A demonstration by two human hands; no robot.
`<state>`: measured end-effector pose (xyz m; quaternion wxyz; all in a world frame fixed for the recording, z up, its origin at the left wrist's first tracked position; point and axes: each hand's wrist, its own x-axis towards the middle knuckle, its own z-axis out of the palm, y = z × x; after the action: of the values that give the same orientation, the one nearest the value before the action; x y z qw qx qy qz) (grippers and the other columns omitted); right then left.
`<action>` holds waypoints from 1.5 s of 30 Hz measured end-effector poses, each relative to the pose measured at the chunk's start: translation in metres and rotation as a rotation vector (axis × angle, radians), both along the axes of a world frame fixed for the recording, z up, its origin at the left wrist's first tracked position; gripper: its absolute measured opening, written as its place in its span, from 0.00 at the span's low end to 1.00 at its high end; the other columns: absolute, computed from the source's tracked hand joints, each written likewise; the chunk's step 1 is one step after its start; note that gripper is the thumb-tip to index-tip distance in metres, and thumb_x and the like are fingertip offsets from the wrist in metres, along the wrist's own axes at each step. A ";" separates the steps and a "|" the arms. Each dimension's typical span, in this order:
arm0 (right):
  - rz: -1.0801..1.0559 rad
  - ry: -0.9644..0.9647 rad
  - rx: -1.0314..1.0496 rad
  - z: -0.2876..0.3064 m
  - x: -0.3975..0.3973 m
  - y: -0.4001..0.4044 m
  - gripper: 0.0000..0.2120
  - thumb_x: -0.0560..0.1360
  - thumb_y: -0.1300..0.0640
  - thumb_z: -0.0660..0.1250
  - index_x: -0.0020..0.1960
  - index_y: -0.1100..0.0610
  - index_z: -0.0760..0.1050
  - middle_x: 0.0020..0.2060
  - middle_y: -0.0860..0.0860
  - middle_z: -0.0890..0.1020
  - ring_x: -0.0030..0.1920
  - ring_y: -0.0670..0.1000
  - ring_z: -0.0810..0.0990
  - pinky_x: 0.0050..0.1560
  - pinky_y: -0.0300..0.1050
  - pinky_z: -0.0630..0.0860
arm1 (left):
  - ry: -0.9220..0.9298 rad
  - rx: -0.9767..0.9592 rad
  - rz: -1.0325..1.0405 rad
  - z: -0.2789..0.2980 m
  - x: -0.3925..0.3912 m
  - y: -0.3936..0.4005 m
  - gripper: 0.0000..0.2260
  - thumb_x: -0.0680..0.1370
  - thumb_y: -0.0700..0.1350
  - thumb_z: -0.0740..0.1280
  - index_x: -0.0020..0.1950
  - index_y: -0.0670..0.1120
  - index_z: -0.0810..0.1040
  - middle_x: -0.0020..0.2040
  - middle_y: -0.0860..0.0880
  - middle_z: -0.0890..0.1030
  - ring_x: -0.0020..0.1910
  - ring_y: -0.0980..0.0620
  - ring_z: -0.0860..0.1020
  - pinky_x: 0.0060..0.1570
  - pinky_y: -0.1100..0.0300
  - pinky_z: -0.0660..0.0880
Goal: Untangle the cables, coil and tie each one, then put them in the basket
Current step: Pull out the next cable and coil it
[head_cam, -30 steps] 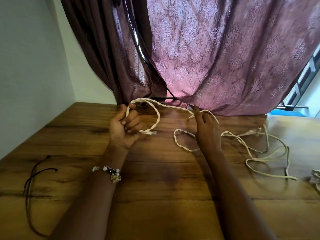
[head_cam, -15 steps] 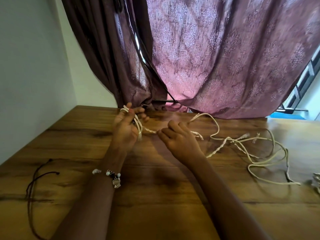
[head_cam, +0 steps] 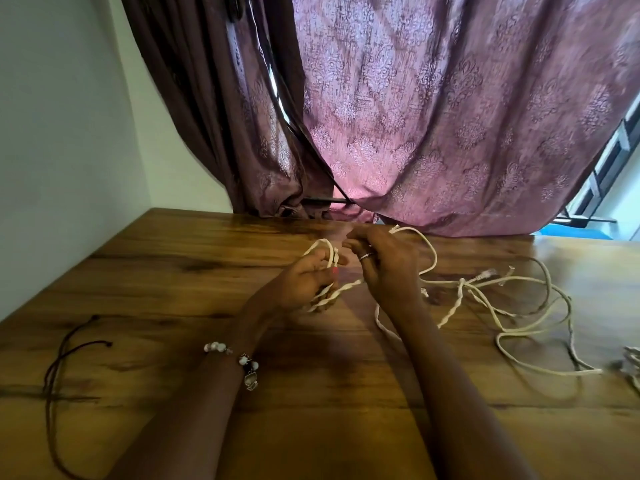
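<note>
White cable (head_cam: 460, 299): twisted, cream-coloured, no print or label legible anywhere on it. One end is looped round the left hand (head_cam: 304, 282) at frame centre; the rest trails right across the table (head_cam: 173, 271) in loose tangled loops toward the right edge, with a plug end (head_cam: 486, 273) lying among them.

Left hand: palm turned up and inward, fingers curled, several turns of cable wound over them; a twisted length emerges under the palm. Firm hold on the coil.

Right hand (head_cam: 388, 268): just right of the left, nearly touching it, back of hand toward the camera, a ring (head_cam: 366, 256) on one finger. Fingers bent forward toward the coil; the tips are blurred, so whether they pinch the cable cannot be told. A loop of cable arcs up behind this hand.

Both forearms enter from the bottom of the frame; a bead bracelet (head_cam: 235, 358) sits on the left wrist.

Lower left: a thin dark cord (head_cam: 55, 375) lies well apart from the hands.

Far right edge: part of another pale cable bundle (head_cam: 632, 365), mostly cut off.

Upper frame: patterned maroon curtain (head_cam: 433, 116); white wall (head_cam: 62, 133) at left.
</note>
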<state>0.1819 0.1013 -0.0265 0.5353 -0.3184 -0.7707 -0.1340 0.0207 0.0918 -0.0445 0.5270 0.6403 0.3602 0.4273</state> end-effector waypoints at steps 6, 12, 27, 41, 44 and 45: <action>-0.052 -0.012 0.037 0.002 0.009 0.002 0.12 0.78 0.54 0.64 0.47 0.61 0.81 0.35 0.51 0.82 0.36 0.45 0.74 0.39 0.26 0.64 | -0.038 -0.073 -0.159 0.006 -0.002 -0.008 0.13 0.81 0.44 0.60 0.36 0.47 0.76 0.23 0.50 0.63 0.18 0.59 0.58 0.21 0.72 0.55; 0.060 -0.024 -0.162 0.002 0.029 0.008 0.19 0.78 0.42 0.61 0.50 0.56 0.81 0.34 0.49 0.81 0.32 0.48 0.76 0.33 0.48 0.73 | -0.437 -0.184 -0.136 0.010 -0.021 0.000 0.15 0.78 0.49 0.57 0.37 0.40 0.73 0.19 0.54 0.59 0.15 0.61 0.55 0.24 0.72 0.50; 0.128 -0.035 -0.574 -0.023 0.000 0.025 0.07 0.78 0.56 0.63 0.45 0.58 0.75 0.32 0.49 0.79 0.32 0.45 0.77 0.35 0.43 0.74 | -0.424 -0.280 0.035 0.006 -0.015 0.011 0.16 0.82 0.51 0.54 0.39 0.44 0.68 0.21 0.54 0.58 0.17 0.60 0.55 0.22 0.70 0.50; -0.107 -0.653 -0.406 -0.014 -0.003 -0.001 0.17 0.78 0.42 0.56 0.53 0.51 0.78 0.45 0.54 0.84 0.48 0.59 0.80 0.40 0.46 0.71 | -1.126 -0.318 0.414 0.011 -0.063 0.030 0.18 0.82 0.54 0.53 0.35 0.49 0.65 0.19 0.55 0.62 0.14 0.59 0.58 0.14 0.69 0.53; 0.023 -0.621 -0.284 -0.011 -0.003 -0.004 0.21 0.74 0.40 0.54 0.48 0.52 0.81 0.40 0.50 0.83 0.43 0.56 0.81 0.36 0.46 0.73 | -0.887 -0.282 0.477 0.013 -0.050 0.025 0.16 0.83 0.50 0.54 0.37 0.45 0.68 0.22 0.52 0.70 0.16 0.59 0.61 0.19 0.71 0.58; 0.061 -0.602 -0.262 -0.010 -0.003 -0.003 0.21 0.75 0.41 0.54 0.48 0.52 0.81 0.39 0.50 0.82 0.41 0.55 0.80 0.36 0.46 0.73 | -0.785 -0.259 0.478 0.012 -0.045 0.023 0.17 0.83 0.50 0.54 0.39 0.43 0.70 0.25 0.50 0.73 0.18 0.57 0.65 0.20 0.70 0.61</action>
<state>0.1788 0.0979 -0.0367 0.2416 -0.3073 -0.9144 -0.1057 -0.0239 0.1147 -0.0323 0.5858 0.2586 0.3215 0.6976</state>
